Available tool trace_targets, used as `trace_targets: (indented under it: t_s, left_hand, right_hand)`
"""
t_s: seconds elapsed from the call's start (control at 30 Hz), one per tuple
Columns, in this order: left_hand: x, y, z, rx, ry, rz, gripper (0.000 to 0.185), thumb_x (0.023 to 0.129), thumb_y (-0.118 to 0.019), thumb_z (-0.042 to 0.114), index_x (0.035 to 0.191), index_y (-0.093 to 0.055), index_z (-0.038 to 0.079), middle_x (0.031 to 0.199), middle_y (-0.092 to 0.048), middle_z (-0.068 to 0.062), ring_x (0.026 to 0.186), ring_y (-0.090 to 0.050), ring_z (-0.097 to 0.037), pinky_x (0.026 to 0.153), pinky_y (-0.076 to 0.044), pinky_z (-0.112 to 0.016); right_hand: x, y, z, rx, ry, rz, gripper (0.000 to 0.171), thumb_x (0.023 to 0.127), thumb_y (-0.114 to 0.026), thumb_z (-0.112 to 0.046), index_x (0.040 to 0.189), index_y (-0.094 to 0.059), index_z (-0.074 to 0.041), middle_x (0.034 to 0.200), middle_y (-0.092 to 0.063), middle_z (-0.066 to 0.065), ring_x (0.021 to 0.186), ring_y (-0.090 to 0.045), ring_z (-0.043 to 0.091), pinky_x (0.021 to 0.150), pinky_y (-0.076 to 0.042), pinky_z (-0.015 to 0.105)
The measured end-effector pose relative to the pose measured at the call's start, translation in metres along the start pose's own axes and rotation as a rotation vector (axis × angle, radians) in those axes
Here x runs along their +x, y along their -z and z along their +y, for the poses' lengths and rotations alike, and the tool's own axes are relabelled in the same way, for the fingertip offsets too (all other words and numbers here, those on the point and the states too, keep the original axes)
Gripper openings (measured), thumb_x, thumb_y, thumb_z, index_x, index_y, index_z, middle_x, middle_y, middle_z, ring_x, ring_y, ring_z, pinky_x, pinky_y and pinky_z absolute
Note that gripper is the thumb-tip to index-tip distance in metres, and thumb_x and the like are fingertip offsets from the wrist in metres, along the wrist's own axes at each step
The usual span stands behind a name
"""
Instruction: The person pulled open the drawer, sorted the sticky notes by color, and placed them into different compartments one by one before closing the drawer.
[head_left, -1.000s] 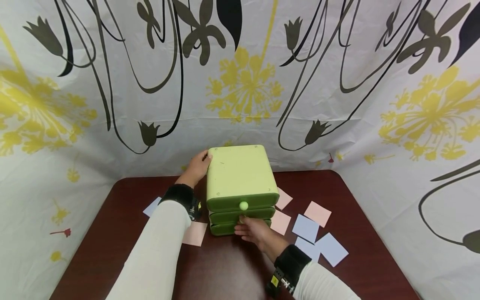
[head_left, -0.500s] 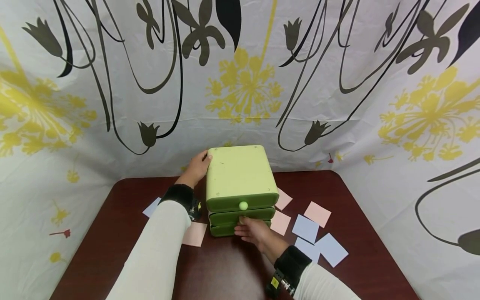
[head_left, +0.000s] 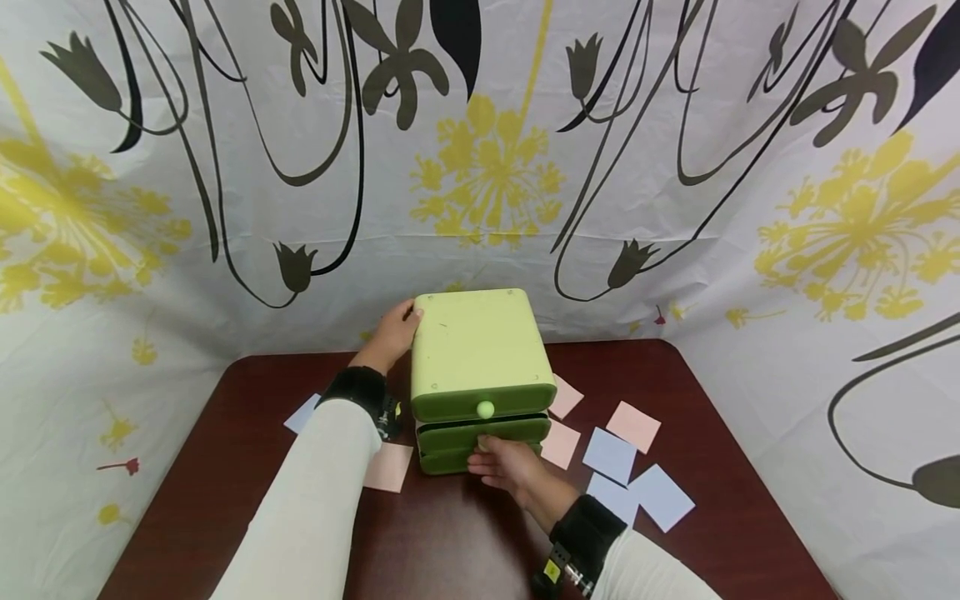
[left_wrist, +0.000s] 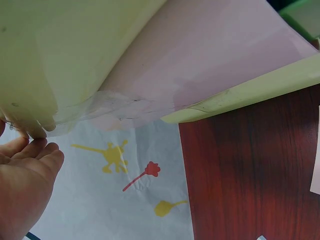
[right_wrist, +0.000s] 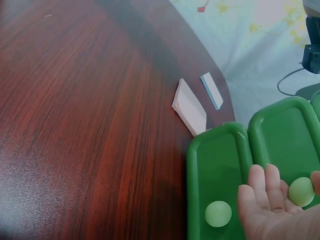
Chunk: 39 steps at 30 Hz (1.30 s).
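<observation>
**Hands on a green three-drawer box**

Green plastic drawer unit [head_left: 480, 367] stands near the far edge of a dark red-brown table [head_left: 225, 467], just in front of a pale curtain [head_left: 675, 167] printed with yellow flower heads and black stems. It has three stacked drawers, the top one with a round pale-green knob [head_left: 486, 409].

The left hand [head_left: 392, 335] rests against the unit's rear left corner; in the left wrist view its fingers [left_wrist: 35, 150] lie straight and relaxed beside the pale wall, holding nothing. The right hand [head_left: 504, 463] is at the front of the lower drawers. In the right wrist view its fingers [right_wrist: 265, 187] curl around the middle drawer's knob [right_wrist: 301, 191], while the bottom drawer's knob [right_wrist: 218, 213] sits free beside them.

Pink and blue square paper notes lie flat on the table around the unit: a pink note [head_left: 388, 467] and a blue note [head_left: 302, 412] to the left, several more [head_left: 609, 455] to the right, some overlapping.

No brand, label or writing can be read on the unit, the notes or the curtain.
</observation>
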<state>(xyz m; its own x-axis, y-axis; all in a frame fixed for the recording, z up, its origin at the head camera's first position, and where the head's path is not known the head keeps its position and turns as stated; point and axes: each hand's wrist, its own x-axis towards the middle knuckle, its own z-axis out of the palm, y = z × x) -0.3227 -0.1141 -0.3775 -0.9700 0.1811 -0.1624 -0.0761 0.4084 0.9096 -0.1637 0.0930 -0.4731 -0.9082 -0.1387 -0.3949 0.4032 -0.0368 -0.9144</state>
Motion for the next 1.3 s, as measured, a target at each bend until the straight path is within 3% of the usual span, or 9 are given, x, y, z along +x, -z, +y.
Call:
trace_targets:
  t_s: [0.6, 0.9, 1.3]
  left_hand:
    - [-0.001, 0.001, 0.0, 0.032, -0.031, -0.007, 0.056, 0.107, -0.029, 0.033, 0.156, -0.012, 0.011, 0.159, -0.018, -0.013, 0.144, -0.023, -0.032, 0.113, -0.03, -0.048]
    - [-0.002, 0.0, 0.001, 0.031, -0.035, -0.01, 0.056, 0.107, -0.029, 0.032, 0.156, -0.011, 0.011, 0.159, -0.018, -0.015, 0.143, -0.024, -0.033, 0.113, -0.03, -0.048]
    - [-0.003, -0.001, 0.002, 0.024, -0.003, 0.02, 0.057, 0.107, -0.031, 0.034, 0.156, -0.013, 0.011, 0.159, -0.019, -0.015, 0.141, -0.029, -0.034, 0.11, -0.034, -0.049]
  right_hand:
    - [-0.016, -0.001, 0.0, 0.031, -0.032, 0.018, 0.033, 0.097, -0.056, -0.028, 0.103, -0.062, 0.004, 0.09, -0.073, 0.01, 0.087, -0.071, 0.022, 0.084, -0.055, 0.039]
    - [-0.025, -0.002, 0.006, -0.003, -0.033, -0.006, 0.041, 0.098, -0.054, -0.028, 0.109, -0.059, 0.01, 0.097, -0.072, 0.018, 0.09, -0.071, 0.027, 0.081, -0.055, 0.039]
    - [-0.04, 0.004, 0.012, -0.042, -0.043, -0.039, 0.039, 0.096, -0.056, -0.03, 0.107, -0.061, 0.007, 0.095, -0.072, 0.014, 0.085, -0.071, 0.022, 0.081, -0.055, 0.041]
